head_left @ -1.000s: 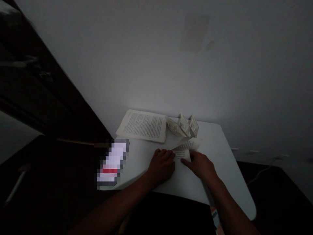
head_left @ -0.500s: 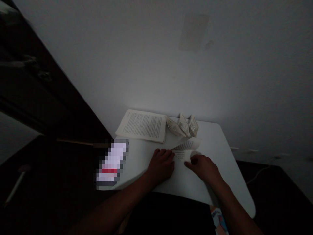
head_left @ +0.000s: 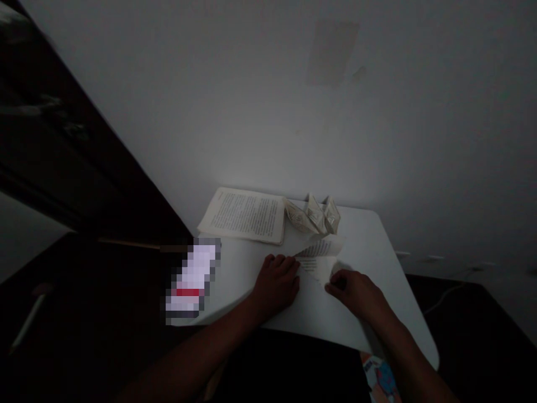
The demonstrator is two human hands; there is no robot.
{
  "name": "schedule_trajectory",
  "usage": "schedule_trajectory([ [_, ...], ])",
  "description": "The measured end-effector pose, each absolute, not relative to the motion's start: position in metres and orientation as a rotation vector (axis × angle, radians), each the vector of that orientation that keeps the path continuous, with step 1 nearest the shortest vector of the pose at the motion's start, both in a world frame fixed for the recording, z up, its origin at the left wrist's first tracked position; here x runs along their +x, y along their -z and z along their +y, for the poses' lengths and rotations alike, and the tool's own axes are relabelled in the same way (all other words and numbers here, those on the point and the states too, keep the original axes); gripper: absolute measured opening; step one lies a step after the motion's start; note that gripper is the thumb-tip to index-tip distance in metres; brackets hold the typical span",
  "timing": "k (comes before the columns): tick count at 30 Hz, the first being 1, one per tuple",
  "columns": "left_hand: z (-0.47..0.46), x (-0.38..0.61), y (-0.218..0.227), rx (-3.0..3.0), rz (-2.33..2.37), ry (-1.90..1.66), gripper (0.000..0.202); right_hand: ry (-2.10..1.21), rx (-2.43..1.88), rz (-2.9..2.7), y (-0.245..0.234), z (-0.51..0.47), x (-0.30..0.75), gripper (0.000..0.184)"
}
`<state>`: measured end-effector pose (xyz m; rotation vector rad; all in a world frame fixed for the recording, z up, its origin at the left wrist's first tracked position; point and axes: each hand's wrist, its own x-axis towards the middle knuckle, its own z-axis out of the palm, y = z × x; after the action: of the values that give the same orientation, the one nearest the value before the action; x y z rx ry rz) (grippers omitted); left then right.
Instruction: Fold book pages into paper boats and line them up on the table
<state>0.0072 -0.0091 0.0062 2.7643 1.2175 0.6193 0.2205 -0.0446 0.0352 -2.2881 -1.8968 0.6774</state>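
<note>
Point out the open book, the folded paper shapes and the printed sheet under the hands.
Open book (head_left: 245, 215), head view, middle of its page.
Folded paper shapes (head_left: 316, 215), head view, middle one.
Printed sheet (head_left: 319, 258), head view, its lifted part.

pixelated object (head_left: 191, 280), forearms cut off

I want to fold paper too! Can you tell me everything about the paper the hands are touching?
The printed paper sheet looks like a thin, off-white book page with small lines of text. It lies on the white table, partly folded into a pointed, triangle-like shape, with one flap lifted off the surface. The left hand presses flat on its left edge, and the right hand pinches its lower right corner. It sits just in front of the folded paper shapes and the open book.
</note>
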Motion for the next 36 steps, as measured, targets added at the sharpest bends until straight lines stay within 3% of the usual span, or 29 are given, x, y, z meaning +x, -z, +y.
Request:
schedule_trajectory([
  [10,-0.009,0.007,-0.006,2.775,1.213,-0.609,0.029,-0.781,-2.167,-1.929,-0.046,-0.047,0.238,0.012],
  [25,-0.008,0.004,-0.008,2.735,1.178,-0.606,0.03,-0.378,-2.2,-2.103,-0.042,-0.004,0.176,0.027],
  [36,-0.009,0.005,-0.011,2.654,1.214,-0.62,0.027,-0.364,-2.145,-2.141,-0.039,0.006,0.165,0.026],
])
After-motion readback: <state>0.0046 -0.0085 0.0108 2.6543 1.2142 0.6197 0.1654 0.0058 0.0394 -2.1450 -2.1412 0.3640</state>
